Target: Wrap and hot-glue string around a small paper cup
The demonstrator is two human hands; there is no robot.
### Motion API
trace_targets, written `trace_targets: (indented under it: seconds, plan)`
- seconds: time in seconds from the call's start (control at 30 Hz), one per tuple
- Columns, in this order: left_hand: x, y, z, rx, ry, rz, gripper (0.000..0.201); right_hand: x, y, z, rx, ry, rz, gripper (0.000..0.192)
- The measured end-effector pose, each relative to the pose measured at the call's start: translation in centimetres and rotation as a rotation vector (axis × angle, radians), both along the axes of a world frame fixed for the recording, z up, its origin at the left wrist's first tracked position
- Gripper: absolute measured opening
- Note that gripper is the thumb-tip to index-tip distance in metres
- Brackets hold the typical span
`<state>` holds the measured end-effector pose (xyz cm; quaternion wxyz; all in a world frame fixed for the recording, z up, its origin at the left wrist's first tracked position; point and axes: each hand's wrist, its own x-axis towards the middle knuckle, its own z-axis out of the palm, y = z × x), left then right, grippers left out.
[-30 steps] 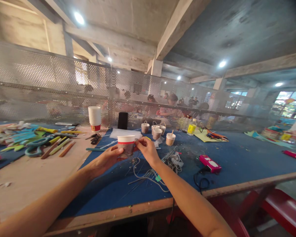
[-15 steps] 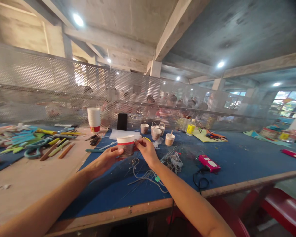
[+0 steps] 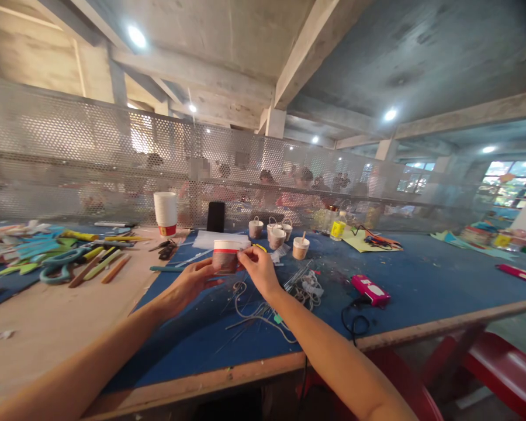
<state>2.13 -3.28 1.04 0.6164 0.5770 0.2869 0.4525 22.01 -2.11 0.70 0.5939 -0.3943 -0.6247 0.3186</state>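
Note:
Between my hands, above the blue table top, is a paper cup (image 3: pixel 226 257) with a white rim, a red band and a brownish-grey wrap round its lower part. My left hand (image 3: pixel 196 282) supports it from the left and below, fingers bent against its side. At the cup's right side, just under the rim, the fingertips of my right hand (image 3: pixel 258 266) pinch the edge; whether they grip anything besides the cup is hidden. Below lie tangled grey cord (image 3: pixel 309 289) and several thin wires (image 3: pixel 249 316). Several small wrapped cups (image 3: pixel 276 237) with cord handles stand beyond.
At left are stacked white cups (image 3: pixel 165 213), blue-handled scissors (image 3: pixel 55 270) and clay-tool-like sticks (image 3: pixel 116 268). A dark phone (image 3: pixel 215 216) leans at the back. To the right lie a pink corded device (image 3: pixel 370 290) and a bottle with a yellow label (image 3: pixel 338 227). A perforated screen (image 3: pixel 92 140) closes the far side.
The cup has turned and shifted slightly right between my hands, now more upright. My left fingers have opened out a little beneath it; my right hand stays at its side.

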Motion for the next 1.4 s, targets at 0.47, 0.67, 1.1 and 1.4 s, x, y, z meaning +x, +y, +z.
trace_targets:
  seconds: [0.47,0.67,1.1,1.4]
  plan:
    - [0.4,-0.7,0.5,0.023,0.055,0.037,0.041,-0.7,-1.3,0.1,0.031,-0.064,0.061,0.018]
    - [0.2,-0.6,0.3,0.026,0.044,0.019,0.042,-0.6,-1.3,0.3,0.035,-0.076,0.064,0.017]
    - [0.0,-0.1,-0.1,-0.015,0.039,0.025,0.050,-0.8,-1.5,0.5,0.040,0.018,0.099,0.022]
    - [0.2,-0.7,0.4,-0.073,-0.021,-0.028,0.045,-0.8,-1.3,0.3,0.046,0.042,0.115,0.022]
